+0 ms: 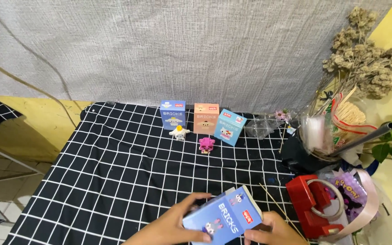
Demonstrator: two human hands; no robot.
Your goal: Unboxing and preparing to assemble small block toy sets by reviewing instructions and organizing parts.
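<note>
The table (114, 181) under its black grid cloth carries everything. At its near edge you hold a blue brick-toy box (223, 217) tilted between both hands: your left hand (178, 224) wraps its left end, thumb on top, and your right hand (268, 230) pinches the lower right corner. Keep each grip on the edges, so the box does not crush. Well beyond stand three more small boxes (200, 119), with a white brick figure (179, 132) and a pink one (206, 144) before them.
</note>
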